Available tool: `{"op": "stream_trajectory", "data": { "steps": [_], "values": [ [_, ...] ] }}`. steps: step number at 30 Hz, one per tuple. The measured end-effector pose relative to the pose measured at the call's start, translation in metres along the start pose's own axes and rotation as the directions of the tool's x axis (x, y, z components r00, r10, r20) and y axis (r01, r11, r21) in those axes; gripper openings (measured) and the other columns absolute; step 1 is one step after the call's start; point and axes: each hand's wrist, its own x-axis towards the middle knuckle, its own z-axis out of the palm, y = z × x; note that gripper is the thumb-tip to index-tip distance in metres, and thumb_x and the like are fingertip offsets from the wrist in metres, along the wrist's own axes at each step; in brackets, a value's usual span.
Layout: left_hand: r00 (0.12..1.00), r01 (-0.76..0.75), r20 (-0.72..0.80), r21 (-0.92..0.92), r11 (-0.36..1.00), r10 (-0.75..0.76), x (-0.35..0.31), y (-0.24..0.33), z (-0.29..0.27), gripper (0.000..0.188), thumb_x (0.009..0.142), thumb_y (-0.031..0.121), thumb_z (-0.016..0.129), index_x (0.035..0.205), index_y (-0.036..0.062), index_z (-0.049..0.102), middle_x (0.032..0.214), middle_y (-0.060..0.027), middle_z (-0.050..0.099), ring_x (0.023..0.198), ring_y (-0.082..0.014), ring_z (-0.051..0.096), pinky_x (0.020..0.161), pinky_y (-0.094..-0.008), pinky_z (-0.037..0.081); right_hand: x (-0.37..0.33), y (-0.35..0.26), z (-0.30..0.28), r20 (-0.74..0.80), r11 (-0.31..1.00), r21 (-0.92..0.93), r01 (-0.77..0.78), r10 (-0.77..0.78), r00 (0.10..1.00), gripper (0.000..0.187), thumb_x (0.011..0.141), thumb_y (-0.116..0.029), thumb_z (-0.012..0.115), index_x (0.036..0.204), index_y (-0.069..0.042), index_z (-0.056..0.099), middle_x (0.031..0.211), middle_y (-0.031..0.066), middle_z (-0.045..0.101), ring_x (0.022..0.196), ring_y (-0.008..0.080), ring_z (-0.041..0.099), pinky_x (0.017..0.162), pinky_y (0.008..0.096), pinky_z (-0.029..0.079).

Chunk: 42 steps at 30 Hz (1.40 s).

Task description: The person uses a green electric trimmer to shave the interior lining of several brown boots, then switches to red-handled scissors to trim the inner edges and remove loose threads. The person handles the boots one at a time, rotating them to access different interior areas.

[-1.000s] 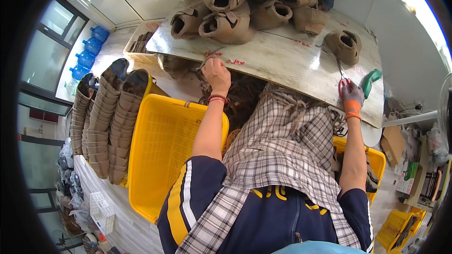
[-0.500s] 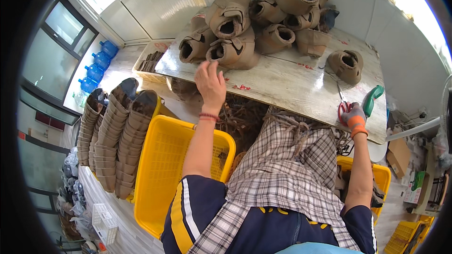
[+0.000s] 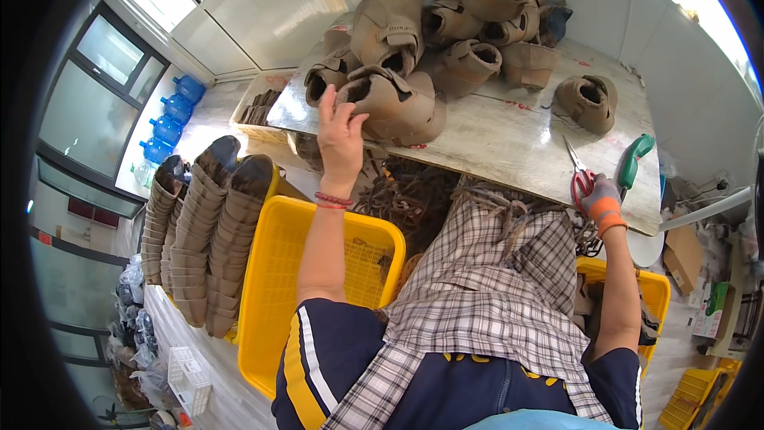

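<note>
My left hand [image 3: 341, 147], bare, is at the open top edge of a tan shoe [image 3: 402, 115] with a dark lining, its fingers on the rim. The shoe lies on its side at the table's front edge, its rounded toe to the right. Behind it more tan shoes [image 3: 390, 20] are piled up. In a grey glove with an orange cuff, my right hand [image 3: 602, 195] is closed on the red handles of scissors [image 3: 581, 171], blades pointing away over the table. Right beside it lies a green-handled tool [image 3: 637, 161]. A single tan shoe [image 3: 586, 102] stands farther back.
The pale wooden table [image 3: 509, 139] carries small red scraps. Below my left arm is a yellow basket [image 3: 270, 287], with tall stacks of nested tan pieces [image 3: 203, 231] beside it. Another yellow basket [image 3: 654, 295] is under my right arm. Tangled strips [image 3: 410, 199] hang beneath the table edge.
The shoe at my left hand has come nearer and tilted over toward the table's front edge. My right hand stays on the scissors, and the green-handled tool is still beside it.
</note>
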Motion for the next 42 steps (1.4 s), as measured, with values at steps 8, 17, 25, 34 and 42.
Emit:
{"op": "stream_trajectory", "data": {
  "steps": [8,17,25,34,42],
  "values": [
    [0.763,0.553,0.124,-0.633,0.542,-0.634,0.016,-0.060,-0.068,0.016,0.080,0.004,0.070,0.093,0.0014,0.063,0.095,-0.0044,0.064,0.081,-0.0109,0.057,0.076,-0.0247,0.045,-0.007,-0.007,-0.023,0.063,1.000,0.007,0.021,-0.022,0.998,0.048,0.070,-0.026,0.073,0.110,-0.003,0.057,0.103,0.0215,0.064,0.097,0.0375,0.062,0.084,0.0415,0.050],
    [0.486,0.576,0.440,-0.811,-0.102,-0.755,0.027,-0.057,-0.157,0.037,0.091,0.015,0.060,0.123,-0.0016,0.051,0.126,-0.0148,0.054,0.117,-0.0300,0.049,0.103,-0.0485,0.036,0.005,0.051,0.000,0.055,0.945,0.318,0.074,-0.096,0.994,0.049,0.069,-0.024,0.072,0.111,-0.001,0.059,0.093,0.0206,0.067,0.086,0.0334,0.066,0.078,0.0376,0.051],
    [0.229,0.574,0.816,-0.554,-0.603,-0.531,-0.021,0.028,-0.110,0.042,0.096,0.016,0.049,0.134,-0.0007,0.042,0.136,-0.0200,0.047,0.126,-0.0339,0.044,0.109,-0.0495,0.031,-0.094,0.007,-0.072,-0.432,0.702,0.565,0.432,-0.194,0.881,0.035,0.083,-0.004,0.062,0.117,-0.002,0.056,0.100,0.0128,0.065,0.087,0.0176,0.062,0.081,0.0287,0.049],
    [-0.071,0.568,0.991,-0.050,-0.821,-0.110,-0.136,0.103,0.010,0.039,0.097,0.016,0.049,0.133,0.0001,0.044,0.135,-0.0172,0.049,0.126,-0.0316,0.045,0.110,-0.0493,0.029,-0.166,-0.038,-0.093,-0.268,0.800,0.157,0.579,-0.530,0.805,0.040,0.071,-0.030,0.076,0.100,-0.008,0.060,0.092,0.0132,0.062,0.085,0.0331,0.060,0.073,0.0412,0.050],
    [-0.150,0.575,0.984,0.007,-0.818,-0.097,-0.168,0.103,0.018,0.043,0.097,0.019,0.048,0.136,0.0030,0.042,0.144,-0.0216,0.037,0.132,-0.0333,0.036,0.112,-0.0506,0.023,-0.153,-0.071,-0.061,0.194,0.816,-0.087,0.571,-0.548,0.814,0.036,0.078,-0.039,0.067,0.098,-0.010,0.065,0.092,0.0096,0.063,0.086,0.0266,0.062,0.078,0.0352,0.050]
  ]
}}
